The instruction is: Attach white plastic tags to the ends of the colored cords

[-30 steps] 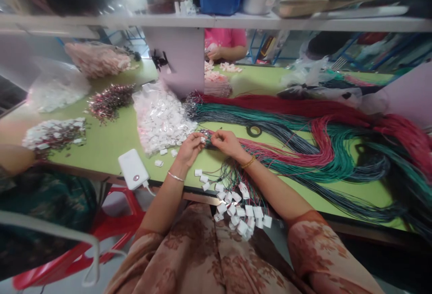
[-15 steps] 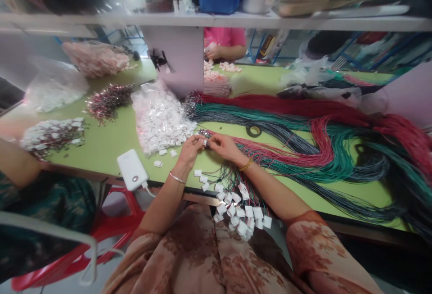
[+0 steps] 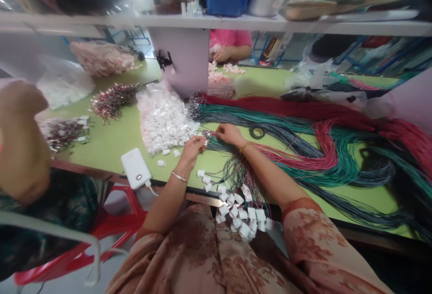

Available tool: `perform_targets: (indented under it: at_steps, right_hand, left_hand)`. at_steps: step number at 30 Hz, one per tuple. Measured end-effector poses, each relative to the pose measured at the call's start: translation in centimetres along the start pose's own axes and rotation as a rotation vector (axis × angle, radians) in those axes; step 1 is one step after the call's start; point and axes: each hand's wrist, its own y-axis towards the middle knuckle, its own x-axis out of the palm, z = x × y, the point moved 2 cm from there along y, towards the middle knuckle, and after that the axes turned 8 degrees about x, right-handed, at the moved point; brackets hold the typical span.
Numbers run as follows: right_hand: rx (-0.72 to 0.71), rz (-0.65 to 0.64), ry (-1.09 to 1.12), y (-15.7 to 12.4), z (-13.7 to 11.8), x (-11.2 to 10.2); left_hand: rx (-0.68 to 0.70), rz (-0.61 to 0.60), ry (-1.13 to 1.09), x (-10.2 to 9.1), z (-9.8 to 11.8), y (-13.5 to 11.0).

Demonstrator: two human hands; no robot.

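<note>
A small white plastic connector housing (image 3: pixel 206 142) is pinched in the fingertips of my left hand (image 3: pixel 194 148), just in front of a clear bag of white connector housings (image 3: pixel 165 116). My right hand (image 3: pixel 231 134) is closed over the red wires (image 3: pixel 286 156), its fingertips at their metal-tipped ends (image 3: pixel 206 133); the exact wire between the fingers is too small to make out. Green and black wires run beside the red ones. Below my right wrist, a cluster of wired white connectors (image 3: pixel 243 213) hangs over the table edge.
A white power bank (image 3: pixel 136 168) with a cable lies at the front edge. A roll of black tape (image 3: pixel 257 133) sits among the wires. Piles of terminal-ended parts (image 3: pixel 114 100) lie to the left. Co-workers sit at the left and across the table, beneath a shelf (image 3: pixel 216 22).
My right hand has moved away from my left, up and right onto the red wire ends. The left hand keeps the connector housing. The left co-worker's arm has risen.
</note>
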Motion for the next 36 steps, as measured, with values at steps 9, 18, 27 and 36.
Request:
perform_targets:
  at_steps: [9,18,27,36]
  right_hand:
    - [-0.082,0.054,-0.102,-0.3,1.0,-0.7]
    - [-0.237,-0.019,0.435,-1.5,-3.2,-1.4]
    - [-0.164,-0.069,0.512,-4.9,-2.8,-0.5]
    - [-0.239,-0.013,0.435,-5.5,-3.2,-0.2]
  left_hand:
    - [0.012,0.003,-0.031,0.0,-0.2,0.0]
    - [-0.016,-0.034,-0.171,0.3,0.1,-0.1]
    - [-0.057,-0.070,-0.277,0.4,-0.3,0.2]
    - [-0.059,-0.094,-0.256,0.6,-0.6,-0.1]
